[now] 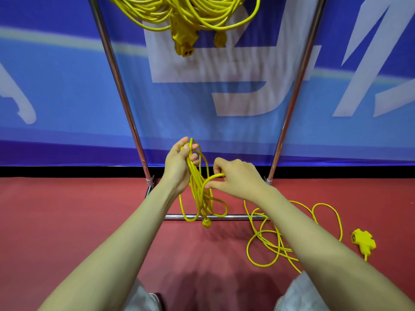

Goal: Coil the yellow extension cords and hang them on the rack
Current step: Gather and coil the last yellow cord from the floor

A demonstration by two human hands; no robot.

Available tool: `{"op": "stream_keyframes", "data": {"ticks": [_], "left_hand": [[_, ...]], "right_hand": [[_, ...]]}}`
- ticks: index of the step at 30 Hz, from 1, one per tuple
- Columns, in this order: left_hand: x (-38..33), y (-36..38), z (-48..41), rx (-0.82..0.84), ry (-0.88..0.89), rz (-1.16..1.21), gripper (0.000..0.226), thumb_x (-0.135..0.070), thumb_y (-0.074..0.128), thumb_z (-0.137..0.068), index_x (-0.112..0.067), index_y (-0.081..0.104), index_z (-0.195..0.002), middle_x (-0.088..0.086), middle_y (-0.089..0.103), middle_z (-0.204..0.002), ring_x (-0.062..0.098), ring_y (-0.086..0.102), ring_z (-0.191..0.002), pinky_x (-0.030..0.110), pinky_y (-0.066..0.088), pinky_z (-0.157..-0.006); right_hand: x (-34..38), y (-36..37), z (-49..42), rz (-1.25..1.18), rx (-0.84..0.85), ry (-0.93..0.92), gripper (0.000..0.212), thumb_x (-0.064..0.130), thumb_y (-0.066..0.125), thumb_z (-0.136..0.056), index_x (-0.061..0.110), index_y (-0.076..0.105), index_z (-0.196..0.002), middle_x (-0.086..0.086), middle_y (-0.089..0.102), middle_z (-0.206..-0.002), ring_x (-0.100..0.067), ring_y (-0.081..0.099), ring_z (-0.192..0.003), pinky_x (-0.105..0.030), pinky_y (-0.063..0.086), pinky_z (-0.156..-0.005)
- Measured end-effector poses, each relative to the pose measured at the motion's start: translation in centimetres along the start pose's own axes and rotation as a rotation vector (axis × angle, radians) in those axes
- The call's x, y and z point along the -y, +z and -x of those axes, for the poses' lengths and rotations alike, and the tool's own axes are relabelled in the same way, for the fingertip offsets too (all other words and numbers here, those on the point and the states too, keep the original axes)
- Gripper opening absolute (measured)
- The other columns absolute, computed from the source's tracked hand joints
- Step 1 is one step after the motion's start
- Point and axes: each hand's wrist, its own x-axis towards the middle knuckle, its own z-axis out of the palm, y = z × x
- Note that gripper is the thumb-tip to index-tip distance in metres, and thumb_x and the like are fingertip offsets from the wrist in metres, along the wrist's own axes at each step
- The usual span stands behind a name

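No legible text; white letter shapes on blue banner (67, 97) cropped, unreadable

The left hand (179, 164) grips a hanging bundle of yellow extension cord loops (199, 194), while the right hand (235, 178) pinches one strand beside it. Loose yellow cord (269, 239) and a yellow multi-outlet end (363, 240) lie on the red floor (78, 209). More yellow coils (179, 12) hang on the chrome rack (119, 86).

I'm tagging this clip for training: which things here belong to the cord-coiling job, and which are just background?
Part of the job:
- left hand gripping the half-made coil
- right hand pinching a strand of it
- loose cord and socket block on the floor
- rack with hung coils

Just there:
- blue banner
- red floor
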Motion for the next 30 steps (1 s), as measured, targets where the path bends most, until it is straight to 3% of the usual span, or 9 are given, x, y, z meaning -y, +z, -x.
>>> {"op": "stream_keyframes", "data": {"ticks": [3, 5, 8, 13, 15, 17, 21, 25, 30], "left_hand": [[0.2, 0.4, 0.5, 0.055, -0.047, -0.024, 0.017, -0.004, 0.037, -0.102, -0.011, 0.049, -0.112, 0.009, 0.056, -0.085, 0.009, 0.043, -0.047, 0.021, 0.036, -0.050], [0.1, 0.6, 0.7, 0.075, -0.081, -0.027, 0.018, -0.004, 0.037, -0.101, -0.011, 0.049, -0.114, 0.009, 0.058, -0.084, 0.010, 0.043, -0.047, 0.024, 0.035, -0.054], [0.1, 0.8, 1.0, 0.110, -0.122, -0.010, 0.022, -0.005, 0.038, -0.101, -0.010, 0.048, -0.120, 0.009, 0.059, -0.085, 0.011, 0.043, -0.049, 0.024, 0.037, -0.053], [0.1, 1.4, 1.5, 0.170, -0.139, -0.026, 0.025, -0.006, 0.038, -0.101, -0.010, 0.048, -0.124, 0.008, 0.061, -0.089, 0.010, 0.044, -0.049, 0.022, 0.042, -0.047], [-0.1, 1.4, 1.4, 0.175, -0.145, -0.047, 0.028, -0.005, 0.038, -0.101, -0.010, 0.047, -0.127, 0.008, 0.061, -0.090, 0.009, 0.044, -0.048, 0.021, 0.044, -0.046], [0.0, 1.2, 1.3, 0.179, -0.154, -0.100, 0.028, -0.004, 0.038, -0.101, -0.010, 0.048, -0.126, 0.007, 0.064, -0.087, 0.010, 0.046, -0.049, 0.021, 0.044, -0.047], [0.4, 0.9, 1.6, 0.222, -0.168, -0.278, 0.025, -0.005, 0.039, -0.100, -0.013, 0.054, -0.119, 0.003, 0.065, -0.080, 0.010, 0.048, -0.051, 0.020, 0.038, -0.047], [0.8, 0.6, 1.9, 0.284, -0.166, -0.375, 0.028, -0.014, 0.039, -0.102, -0.007, 0.052, -0.125, 0.006, 0.062, -0.086, 0.009, 0.041, -0.049, 0.020, 0.033, -0.048], [0.9, 0.3, 2.3, 0.327, -0.133, -0.455, 0.036, -0.028, 0.048, -0.099, -0.004, 0.054, -0.125, 0.003, 0.061, -0.088, 0.009, 0.035, -0.053, 0.020, 0.030, -0.051]], "right_hand": [[-0.4, -0.2, -0.1, -0.411, 0.074, -0.035, 0.022, 0.021, 0.064, -0.083, 0.018, 0.049, -0.099, 0.008, 0.051, -0.067, -0.007, 0.043, -0.057, -0.029, 0.035, -0.062], [-0.9, -0.6, -0.1, -0.549, 0.087, -0.083, 0.016, 0.010, 0.059, -0.087, 0.016, 0.053, -0.101, 0.006, 0.057, -0.077, -0.010, 0.049, -0.063, -0.024, 0.041, -0.065], [-1.6, -0.4, -0.3, -0.501, 0.024, -0.069, 0.018, 0.025, 0.064, -0.089, 0.017, 0.054, -0.101, 0.002, 0.063, -0.087, -0.015, 0.060, -0.077, -0.031, 0.048, -0.077], [-1.9, -0.3, -0.5, -0.072, 0.047, 0.263, 0.063, 0.081, 0.047, -0.071, 0.020, 0.046, -0.087, 0.001, 0.059, -0.079, -0.027, 0.057, -0.082, -0.038, 0.043, -0.072], [-1.9, -0.5, -0.6, -0.281, 0.004, 0.259, 0.058, 0.076, 0.060, -0.067, 0.020, 0.051, -0.079, 0.005, 0.059, -0.071, -0.018, 0.057, -0.074, -0.035, 0.041, -0.067], [-2.0, -0.9, -0.9, -0.571, -0.046, 0.189, 0.038, 0.051, 0.075, -0.072, 0.021, 0.054, -0.077, 0.009, 0.055, -0.063, -0.011, 0.056, -0.066, -0.033, 0.042, -0.066], [-2.3, -1.7, -1.3, -0.980, -0.092, 0.028, 0.019, 0.003, 0.064, -0.087, 0.020, 0.054, -0.086, 0.003, 0.062, -0.074, -0.007, 0.064, -0.074, -0.024, 0.048, -0.074], [-2.7, -1.0, -1.7, -0.846, -0.202, 0.112, 0.016, 0.014, 0.067, -0.086, 0.026, 0.056, -0.082, 0.000, 0.066, -0.078, -0.016, 0.064, -0.075, -0.036, 0.051, -0.076], [-2.8, -0.6, -2.0, -0.778, -0.256, 0.200, 0.016, 0.024, 0.073, -0.081, 0.021, 0.057, -0.079, 0.000, 0.068, -0.070, -0.008, 0.057, -0.060, -0.024, 0.045, -0.061]]}}
